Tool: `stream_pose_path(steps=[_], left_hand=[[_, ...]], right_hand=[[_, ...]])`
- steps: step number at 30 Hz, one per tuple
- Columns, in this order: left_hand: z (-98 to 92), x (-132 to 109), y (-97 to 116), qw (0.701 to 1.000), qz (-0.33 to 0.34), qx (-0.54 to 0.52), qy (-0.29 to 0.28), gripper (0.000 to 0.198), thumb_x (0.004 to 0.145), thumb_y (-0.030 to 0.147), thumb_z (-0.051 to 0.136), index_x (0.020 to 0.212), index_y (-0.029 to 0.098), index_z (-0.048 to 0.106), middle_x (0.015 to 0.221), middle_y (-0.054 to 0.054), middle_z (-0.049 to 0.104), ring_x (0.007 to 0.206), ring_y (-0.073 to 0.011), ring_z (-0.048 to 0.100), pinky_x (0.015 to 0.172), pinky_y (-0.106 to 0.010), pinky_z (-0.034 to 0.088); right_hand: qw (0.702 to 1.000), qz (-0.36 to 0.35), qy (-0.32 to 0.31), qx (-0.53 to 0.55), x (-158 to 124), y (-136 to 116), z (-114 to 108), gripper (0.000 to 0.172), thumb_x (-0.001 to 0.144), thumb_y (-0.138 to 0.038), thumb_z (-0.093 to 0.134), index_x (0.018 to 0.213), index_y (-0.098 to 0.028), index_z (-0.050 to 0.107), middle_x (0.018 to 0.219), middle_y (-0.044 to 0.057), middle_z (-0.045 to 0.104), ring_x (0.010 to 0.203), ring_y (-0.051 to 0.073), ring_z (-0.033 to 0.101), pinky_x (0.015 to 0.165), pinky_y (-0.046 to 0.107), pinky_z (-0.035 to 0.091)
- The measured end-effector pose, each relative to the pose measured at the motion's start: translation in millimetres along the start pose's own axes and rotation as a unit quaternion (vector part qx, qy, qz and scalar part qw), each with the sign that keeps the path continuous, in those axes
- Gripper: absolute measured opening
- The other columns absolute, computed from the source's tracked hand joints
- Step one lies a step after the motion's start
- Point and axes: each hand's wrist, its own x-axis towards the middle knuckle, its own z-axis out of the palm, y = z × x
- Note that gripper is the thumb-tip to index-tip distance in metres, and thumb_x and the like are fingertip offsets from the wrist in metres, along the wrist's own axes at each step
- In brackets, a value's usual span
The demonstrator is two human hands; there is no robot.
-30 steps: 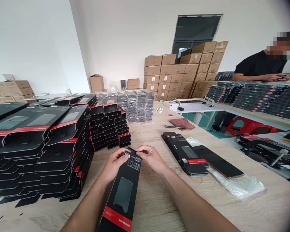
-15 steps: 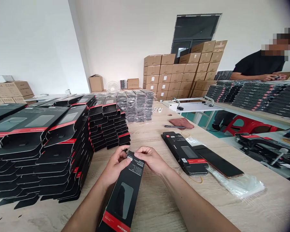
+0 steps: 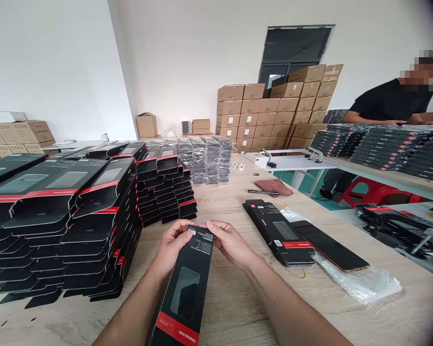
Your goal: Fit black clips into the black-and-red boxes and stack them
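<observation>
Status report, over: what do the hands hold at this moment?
Left hand, right hand gripping top end of black package. Stacked packages close on left side.

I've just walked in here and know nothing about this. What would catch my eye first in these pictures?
The tall stacks of black boxes with red bands fill the left of the table. In the foreground, the left hand and right hand hold one black box by its end. Brown cartons pile high at the back, and a person in black leans over at the far right.
</observation>
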Motion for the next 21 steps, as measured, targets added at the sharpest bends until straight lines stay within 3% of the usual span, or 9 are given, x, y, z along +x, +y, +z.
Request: stream_pose_path(steps=[5,9,12,15,17,21], left_hand=[[-3.9,3,1,0.996,0.000,-0.072,0.053,0.028,0.074,0.035,0.069,0.097,0.020,0.064,0.083,0.000,0.061,0.069,-0.0111,0.054,0.064,-0.021,0.042],[-6.2,5,1,0.996,0.023,-0.049,0.077,0.029,0.074,0.037,0.069,0.097,0.020,0.063,0.082,0.000,0.061,0.069,-0.0111,0.054,0.064,-0.022,0.043],[-8.6,9,1,0.981,0.090,0.012,0.169,0.030,0.076,0.040,0.067,0.098,0.020,0.062,0.082,0.000,0.060,0.071,-0.0117,0.055,0.065,-0.022,0.044],[-14.6,12,4,0.954,0.146,0.041,0.257,0.031,0.077,0.041,0.066,0.101,0.021,0.060,0.089,-0.001,0.062,0.079,-0.0132,0.058,0.072,-0.023,0.046],[-20.3,12,7,0.951,0.149,0.044,0.268,0.032,0.077,0.041,0.065,0.102,0.021,0.059,0.093,-0.002,0.064,0.082,-0.0142,0.060,0.075,-0.025,0.046],[-30.7,12,11,0.966,0.126,0.041,0.223,0.030,0.080,0.040,0.063,0.102,0.020,0.061,0.100,-0.005,0.066,0.088,-0.0165,0.062,0.079,-0.027,0.047]], right_hand=[[0.989,-0.075,-0.048,-0.119,-5,-5,7,0.041,0.087,-0.049,0.053,0.114,-0.021,0.066,0.107,0.008,0.066,0.097,0.022,0.058,0.086,0.037,0.044],[0.984,-0.073,-0.068,-0.149,-9,-7,12,0.046,0.087,-0.046,0.054,0.129,-0.028,0.053,0.120,0.006,0.059,0.104,0.022,0.055,0.087,0.037,0.044],[0.988,-0.047,-0.077,-0.129,-11,-6,15,0.064,0.086,-0.043,0.056,0.144,-0.035,0.029,0.111,0.004,0.059,0.095,0.019,0.056,0.081,0.034,0.045],[0.986,-0.029,-0.097,-0.130,-11,-5,14,0.071,0.084,-0.039,0.060,0.146,-0.034,0.024,0.097,0.002,0.058,0.085,0.016,0.055,0.074,0.030,0.044],[0.984,-0.026,-0.107,-0.142,-11,-4,14,0.070,0.083,-0.039,0.061,0.144,-0.031,0.028,0.089,0.000,0.056,0.078,0.014,0.053,0.069,0.028,0.043],[0.977,-0.053,-0.102,-0.180,-10,-7,15,0.073,0.082,-0.039,0.064,0.144,-0.026,0.029,0.080,-0.002,0.053,0.071,0.011,0.050,0.066,0.025,0.040]])
